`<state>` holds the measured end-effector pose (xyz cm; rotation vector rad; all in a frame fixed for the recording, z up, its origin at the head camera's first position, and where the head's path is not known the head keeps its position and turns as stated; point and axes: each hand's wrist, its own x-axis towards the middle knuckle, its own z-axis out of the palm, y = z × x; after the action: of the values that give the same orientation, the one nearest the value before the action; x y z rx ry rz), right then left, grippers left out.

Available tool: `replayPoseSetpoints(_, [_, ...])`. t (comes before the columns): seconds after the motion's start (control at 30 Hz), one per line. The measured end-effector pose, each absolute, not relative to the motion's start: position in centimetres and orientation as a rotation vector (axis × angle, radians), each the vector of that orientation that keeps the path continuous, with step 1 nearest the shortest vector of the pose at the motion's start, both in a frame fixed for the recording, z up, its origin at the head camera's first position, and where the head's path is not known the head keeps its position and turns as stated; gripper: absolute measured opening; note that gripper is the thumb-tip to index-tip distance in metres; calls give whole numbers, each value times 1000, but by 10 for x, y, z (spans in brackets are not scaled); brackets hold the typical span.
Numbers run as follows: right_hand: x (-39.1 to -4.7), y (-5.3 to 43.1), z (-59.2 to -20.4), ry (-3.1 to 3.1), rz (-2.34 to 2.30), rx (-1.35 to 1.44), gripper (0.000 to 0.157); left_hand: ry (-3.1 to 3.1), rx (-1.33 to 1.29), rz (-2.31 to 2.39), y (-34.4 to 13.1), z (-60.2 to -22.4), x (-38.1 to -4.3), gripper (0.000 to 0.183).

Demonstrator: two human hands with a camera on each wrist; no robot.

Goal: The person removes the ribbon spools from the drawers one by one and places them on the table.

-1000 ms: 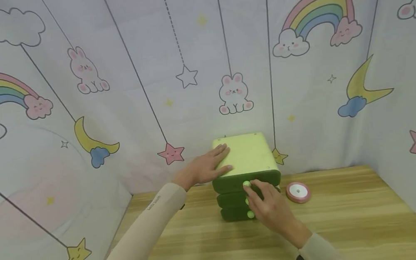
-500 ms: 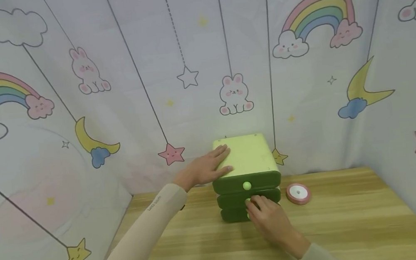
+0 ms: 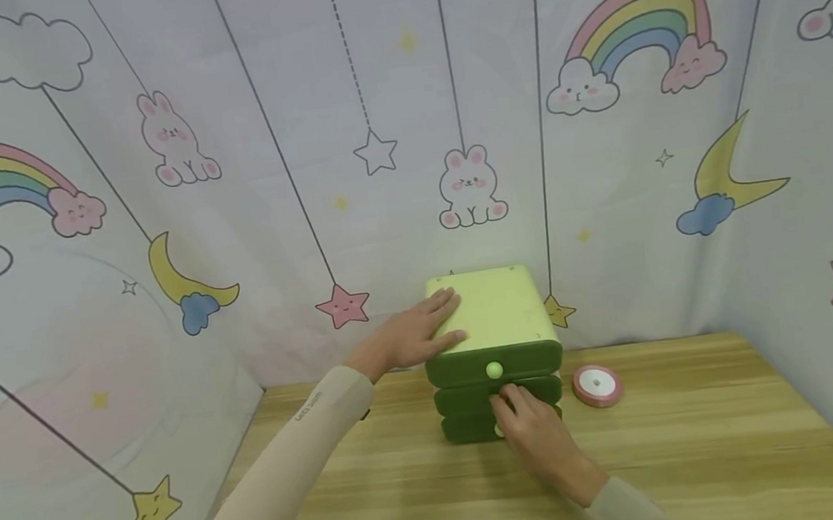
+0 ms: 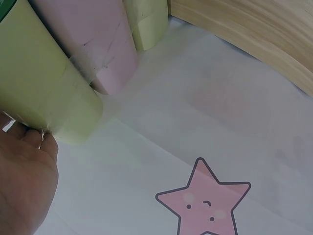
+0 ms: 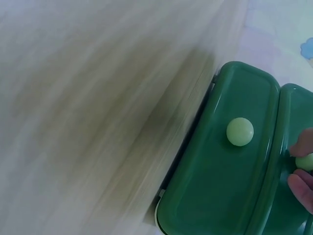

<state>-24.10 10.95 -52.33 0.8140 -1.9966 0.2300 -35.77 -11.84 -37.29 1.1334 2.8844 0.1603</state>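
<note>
A small drawer cabinet with a pale yellow-green top and three dark green drawer fronts stands against the back wall. My left hand rests flat on the left part of its top, fingers straight. In the left wrist view, that hand lies against the pale yellow upper tier, beside a pink tier. With thumb and fingers, my right hand pinches the middle drawer's round knob. The bottom drawer's knob and the top drawer's knob are untouched. All drawers look closed.
A pink-rimmed spool with a white centre lies on the wooden table, right of the cabinet. A white cloth backdrop printed with rabbits, stars and rainbows encloses the back and sides.
My right hand has moved down from the top drawer's knob to the middle one. The left hand has stayed on the cabinet top.
</note>
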Motion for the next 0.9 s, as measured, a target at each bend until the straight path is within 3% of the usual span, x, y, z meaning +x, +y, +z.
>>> replayPoseSetpoints(0.9, [-225,113,-521,-1987,236,846,45,2875,1128,183,-118,-371,-358,85])
